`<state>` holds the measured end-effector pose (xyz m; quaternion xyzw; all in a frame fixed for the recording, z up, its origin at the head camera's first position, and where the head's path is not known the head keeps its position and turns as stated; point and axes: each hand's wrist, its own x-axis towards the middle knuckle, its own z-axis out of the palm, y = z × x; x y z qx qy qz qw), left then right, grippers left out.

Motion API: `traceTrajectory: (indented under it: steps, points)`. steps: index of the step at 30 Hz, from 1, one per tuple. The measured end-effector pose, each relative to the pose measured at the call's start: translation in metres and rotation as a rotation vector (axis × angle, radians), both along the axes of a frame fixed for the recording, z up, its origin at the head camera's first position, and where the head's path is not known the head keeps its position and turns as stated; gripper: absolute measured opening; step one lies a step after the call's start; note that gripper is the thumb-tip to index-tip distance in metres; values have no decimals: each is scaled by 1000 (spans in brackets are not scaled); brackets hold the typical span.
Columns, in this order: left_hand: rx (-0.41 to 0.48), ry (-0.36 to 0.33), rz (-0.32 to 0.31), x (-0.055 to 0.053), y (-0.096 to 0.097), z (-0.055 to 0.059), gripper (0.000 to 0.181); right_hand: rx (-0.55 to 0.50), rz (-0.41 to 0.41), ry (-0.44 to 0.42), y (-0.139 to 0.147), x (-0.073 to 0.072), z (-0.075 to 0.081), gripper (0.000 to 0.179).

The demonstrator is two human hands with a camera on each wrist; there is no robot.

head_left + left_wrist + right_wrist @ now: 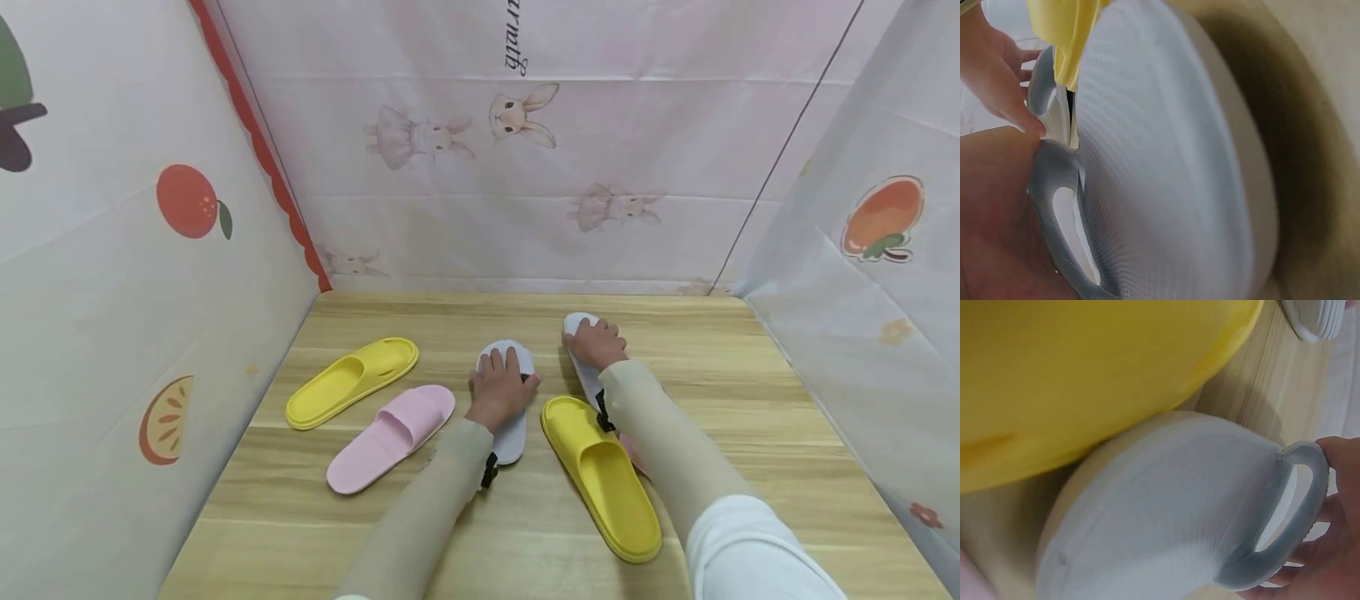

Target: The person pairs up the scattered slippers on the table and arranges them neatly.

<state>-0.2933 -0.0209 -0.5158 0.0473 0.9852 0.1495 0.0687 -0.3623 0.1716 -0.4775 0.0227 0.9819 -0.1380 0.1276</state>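
Observation:
My left hand lies over the strap of a light grey slipper, fingers on the toe end and thumb at its right side. To the right, my right hand grips the matching light grey slipper around its strap, with thumb and fingers on opposite sides in the right wrist view. Its heel end lies close beside a yellow slipper. Under my right forearm, a pink slipper is mostly hidden. The left wrist view shows the sole bed of the left grey slipper up close.
Another yellow slipper and another pink slipper lie at the left, toes pointing up and right. All rest on a wood-patterned surface. Printed cloth walls enclose the back and both sides.

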Motion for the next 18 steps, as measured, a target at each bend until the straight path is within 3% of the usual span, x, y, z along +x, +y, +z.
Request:
traceTrajectory:
  steps: [7,18]
  points:
    - [34,-15,5,-2,0,6,84,0,-16,0,-4,-1,0,73]
    - [54,-38,10,-16,0,6,86,2,-21,9,-7,-10,-7,73]
